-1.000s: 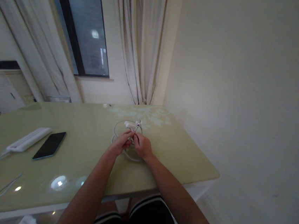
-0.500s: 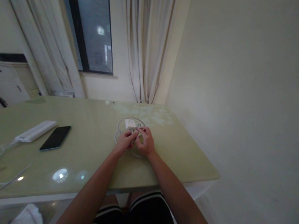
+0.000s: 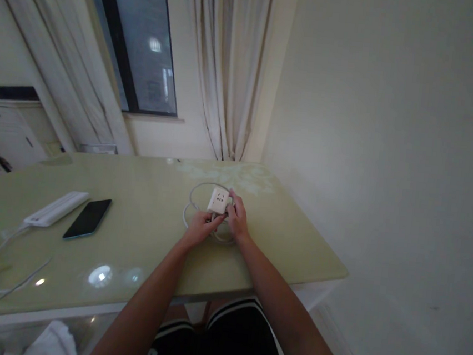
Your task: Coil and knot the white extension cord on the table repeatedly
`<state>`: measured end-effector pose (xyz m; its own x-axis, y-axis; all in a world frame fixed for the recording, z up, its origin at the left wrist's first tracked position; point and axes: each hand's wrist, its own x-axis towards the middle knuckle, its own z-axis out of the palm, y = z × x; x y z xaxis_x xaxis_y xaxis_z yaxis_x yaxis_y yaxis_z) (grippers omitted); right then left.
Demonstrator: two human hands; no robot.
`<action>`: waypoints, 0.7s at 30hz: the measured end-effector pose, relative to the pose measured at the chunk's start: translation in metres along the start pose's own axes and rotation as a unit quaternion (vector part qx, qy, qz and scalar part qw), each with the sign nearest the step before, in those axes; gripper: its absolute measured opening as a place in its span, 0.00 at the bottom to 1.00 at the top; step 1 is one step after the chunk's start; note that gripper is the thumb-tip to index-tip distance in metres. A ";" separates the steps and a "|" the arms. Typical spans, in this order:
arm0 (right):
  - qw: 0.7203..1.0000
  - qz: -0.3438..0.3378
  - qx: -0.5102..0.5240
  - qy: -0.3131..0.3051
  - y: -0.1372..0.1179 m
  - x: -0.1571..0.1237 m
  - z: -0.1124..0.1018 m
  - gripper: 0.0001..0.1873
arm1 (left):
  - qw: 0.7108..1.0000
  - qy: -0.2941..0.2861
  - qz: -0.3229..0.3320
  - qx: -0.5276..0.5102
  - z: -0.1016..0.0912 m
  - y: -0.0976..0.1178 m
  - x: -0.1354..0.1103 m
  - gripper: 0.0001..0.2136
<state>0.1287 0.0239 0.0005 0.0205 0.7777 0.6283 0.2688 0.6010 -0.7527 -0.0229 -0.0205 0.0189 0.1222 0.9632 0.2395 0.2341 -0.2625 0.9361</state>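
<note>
A small white power strip [image 3: 218, 200] is tilted up between my hands, its socket face towards me. My right hand [image 3: 237, 218] grips its right side, with the fingertips partly hidden. At the strip's near end, my left hand [image 3: 200, 230] is closed, thumb and fingers pinching the cord where it meets the strip. The grey-white power cord [image 3: 192, 195] lies in loose loops on the table behind and around the hands.
On the pale green table [image 3: 143, 191], a black phone [image 3: 88, 219] lies left of my hands, next to a longer white power strip [image 3: 56, 209] with its cable. A thin cable [image 3: 3, 297] crosses the near left edge. A wall [image 3: 389, 159] stands at the right.
The small power strip has been raised off the table and turned to face me, moving slightly right. My right hand has shifted onto its side; my left hand has moved slightly right.
</note>
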 end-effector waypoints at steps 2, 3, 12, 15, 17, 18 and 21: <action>0.999 0.037 0.003 0.017 0.003 0.002 -0.002 0.25 | 1.000 0.009 0.016 -0.004 0.000 0.001 0.000 0.22; 0.999 0.043 -0.002 0.019 0.003 0.003 -0.003 0.24 | 1.000 0.021 0.012 -0.009 0.000 0.001 0.001 0.22; 0.994 -0.079 -0.019 -0.066 -0.016 -0.004 -0.003 0.18 | 0.991 0.088 -0.051 -0.090 -0.005 0.002 0.000 0.23; 0.996 -0.061 -0.039 -0.052 -0.014 -0.004 -0.003 0.18 | 0.994 0.060 0.013 -0.093 -0.008 0.003 -0.001 0.18; 0.996 -0.049 -0.047 -0.055 -0.014 -0.003 -0.004 0.19 | 0.994 0.088 0.049 -0.048 -0.011 0.003 -0.002 0.16; 0.995 -0.053 -0.050 -0.063 -0.015 -0.003 -0.005 0.19 | 0.991 0.118 0.057 -0.020 -0.012 0.003 -0.003 0.15; 0.987 -0.103 -0.062 -0.111 -0.021 -0.004 -0.006 0.27 | 0.975 0.210 0.066 0.027 -0.014 0.004 -0.004 0.13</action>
<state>0.1289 0.0069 0.0154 -0.2548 0.6711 0.6962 0.3605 0.7340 -0.5756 -0.0358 -0.0241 0.0248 -0.2485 0.8568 0.4518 0.2949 -0.3774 0.8779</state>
